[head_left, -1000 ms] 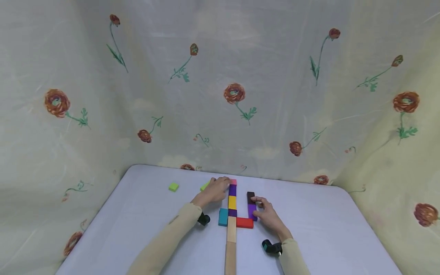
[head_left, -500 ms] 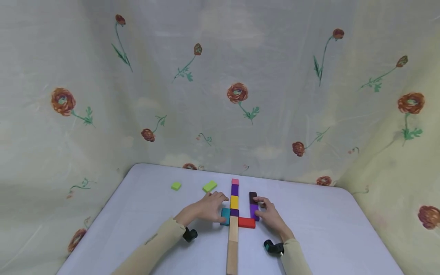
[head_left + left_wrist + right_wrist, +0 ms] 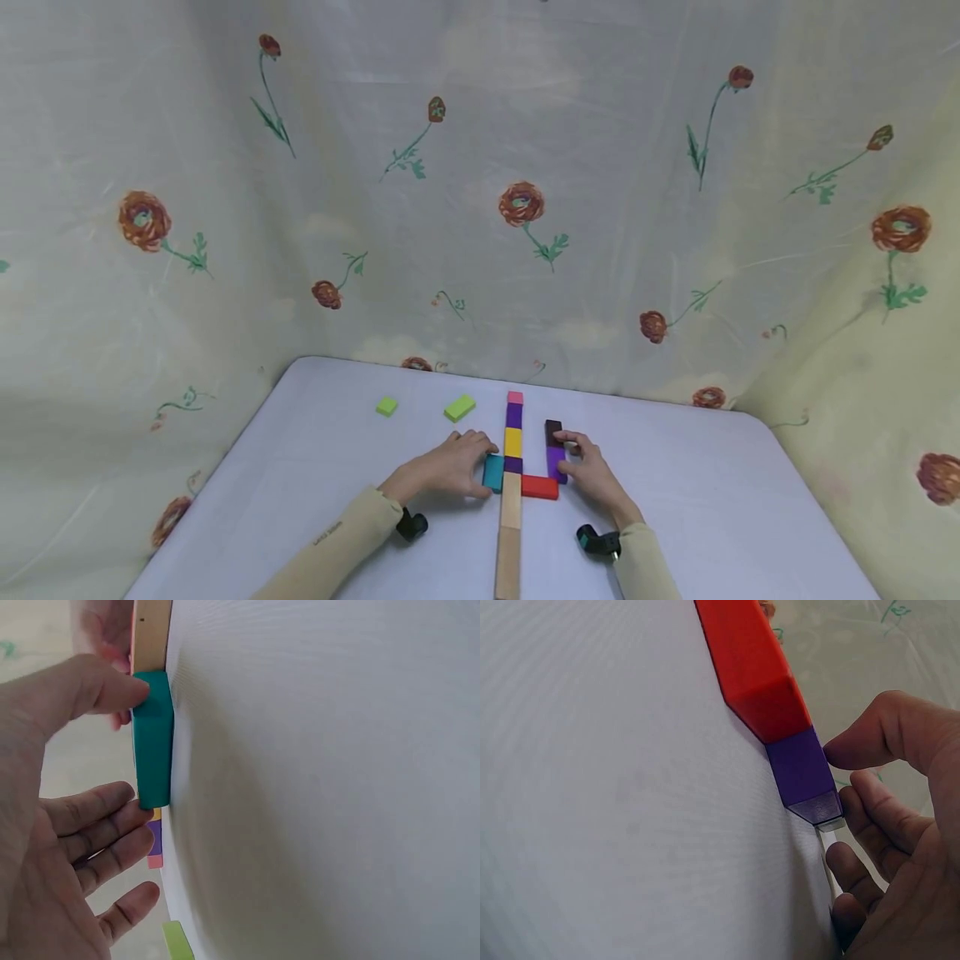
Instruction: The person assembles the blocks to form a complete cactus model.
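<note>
My left hand (image 3: 448,467) pinches a teal wooden block (image 3: 154,742) by its ends, thumb at the near end and fingertips at the far one. The block lies flat against the left side of a long row, beside a dark purple block (image 3: 513,465). On the other side, my right hand (image 3: 592,477) has its thumb at a purple block (image 3: 802,769), with the index finger by the dark brown block (image 3: 553,432) behind it. A red block (image 3: 540,487) runs from the row toward the purple one.
The row also holds natural wood blocks (image 3: 509,500), a yellow block (image 3: 513,442) and a pink block (image 3: 515,397) at its far end. Two lime green pieces, a longer block (image 3: 460,407) and a small block (image 3: 386,407), lie at the back left. A floral curtain (image 3: 585,250) stands behind the table.
My left hand has come back from the pink block at the row's far end to the teal block and taken hold of its ends. The right hand stays in place.
</note>
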{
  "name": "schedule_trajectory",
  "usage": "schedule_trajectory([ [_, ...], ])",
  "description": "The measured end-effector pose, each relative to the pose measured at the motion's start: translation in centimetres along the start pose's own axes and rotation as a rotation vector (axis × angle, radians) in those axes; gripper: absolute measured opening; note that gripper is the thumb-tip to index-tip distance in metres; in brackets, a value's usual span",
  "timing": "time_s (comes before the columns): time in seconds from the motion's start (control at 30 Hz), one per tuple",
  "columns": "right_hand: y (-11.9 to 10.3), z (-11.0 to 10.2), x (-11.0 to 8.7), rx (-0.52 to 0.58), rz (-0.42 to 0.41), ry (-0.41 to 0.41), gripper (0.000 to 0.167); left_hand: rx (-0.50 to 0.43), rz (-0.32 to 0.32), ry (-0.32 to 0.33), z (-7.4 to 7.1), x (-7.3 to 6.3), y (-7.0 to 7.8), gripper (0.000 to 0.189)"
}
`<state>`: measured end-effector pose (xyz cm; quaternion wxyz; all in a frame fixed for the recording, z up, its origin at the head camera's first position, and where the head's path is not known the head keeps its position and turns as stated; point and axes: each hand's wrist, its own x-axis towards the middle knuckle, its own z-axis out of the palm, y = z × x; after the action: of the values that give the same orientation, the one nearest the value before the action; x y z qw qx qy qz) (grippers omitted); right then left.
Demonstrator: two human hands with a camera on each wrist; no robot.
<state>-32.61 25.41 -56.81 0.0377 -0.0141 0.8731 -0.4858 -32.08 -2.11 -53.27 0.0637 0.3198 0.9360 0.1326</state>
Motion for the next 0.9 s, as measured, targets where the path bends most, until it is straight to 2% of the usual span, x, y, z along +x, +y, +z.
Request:
schedule_trajectory([
  [0.27, -0.4, -0.1, 0.2, -0.003, 0.007, -0.009, 0.05, -0.021, -0.067, 0.022, -0.2, 0.2, 0.4, 0.06],
  [0.43, -0.5, 0.0, 0.1, 0.003, 0.012, -0.013, 0.049, 0.001, -0.139, 0.055, -0.6, -0.6, 0.6, 0.061],
  [0.57, -0.4, 0.2, 0.0, 0.005, 0.023, -0.012, 0.05, -0.007, -0.248, 0.129, -0.7, -1.5, 1.3, 0.061],
  [0.7, -0.3, 0.2, 0.0, -0.006, 0.028, -0.002, 0.05, -0.009, -0.392, 0.246, -0.1, -1.9, 2.6, 0.059],
  [0.83, -0.2, 0.1, 0.0, -0.006, 0.026, -0.002, 0.051, 0.1, -0.527, 0.335, 1.0, -1.8, 4.1, 0.061],
  [0.9, -0.2, 0.0, -0.1, -0.002, 0.024, -0.004, 0.051, 0.157, -0.584, 0.355, 1.4, -1.7, 4.6, 0.063],
])
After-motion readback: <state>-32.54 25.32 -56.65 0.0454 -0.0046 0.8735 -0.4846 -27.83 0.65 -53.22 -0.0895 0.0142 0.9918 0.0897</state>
